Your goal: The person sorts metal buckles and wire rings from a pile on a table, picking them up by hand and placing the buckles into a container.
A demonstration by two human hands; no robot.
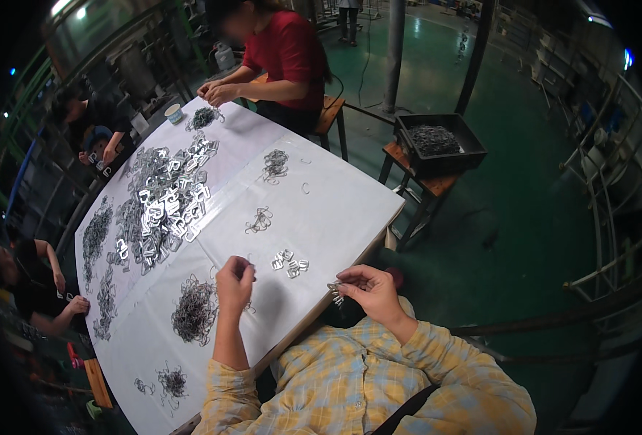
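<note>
Above the white table [292, 196], my left hand [234, 284] is closed, thumb against fingers. A thin bent wire [251, 258] shows by its fingertips; I cannot tell whether they grip it. At the table's near edge my right hand [373, 293] pinches a small shiny metal buckle [335, 287], with more silvery pieces hanging below the fingers. A small group of flat metal buckles [290, 264] lies between my hands. Left of my left hand is a large heap of thin wire hooks [195, 309]; a smaller wire cluster [259, 220] lies beyond.
A big pile of shiny buckles [169, 203] covers the table's middle left. More wire heaps [275, 163] lie around it. A person in red [292, 54] works at the far side, two others along the left edge. A black crate [437, 143] of metal parts rests on a wooden stool [437, 183].
</note>
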